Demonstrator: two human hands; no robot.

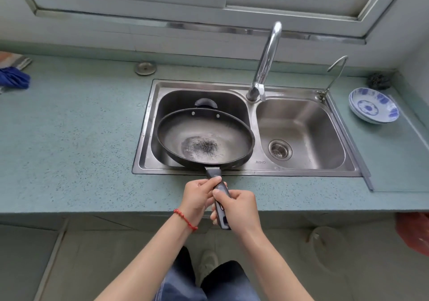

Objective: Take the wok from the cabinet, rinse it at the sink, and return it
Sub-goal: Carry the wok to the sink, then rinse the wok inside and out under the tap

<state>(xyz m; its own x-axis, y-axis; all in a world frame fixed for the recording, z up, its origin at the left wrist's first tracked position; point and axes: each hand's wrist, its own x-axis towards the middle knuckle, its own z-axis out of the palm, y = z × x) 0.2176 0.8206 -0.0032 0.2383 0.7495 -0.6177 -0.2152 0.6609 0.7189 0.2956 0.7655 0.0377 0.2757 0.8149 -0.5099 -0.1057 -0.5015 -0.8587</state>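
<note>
Wok (205, 136) x1 (over left basin) | left hand (197, 198), right hand (239, 210) hold handle

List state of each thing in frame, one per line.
wok: over left sink basin, a little water inside
left hand: grips wok handle
right hand: grips wok handle
tap: no water running
right basin: holds nothing, drain strainer in place
blue-patterned bowls: stacked on counter

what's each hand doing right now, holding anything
Left hand: gripping the wok handle, nearer the pan.
Right hand: gripping the same handle, nearer its end.
</note>
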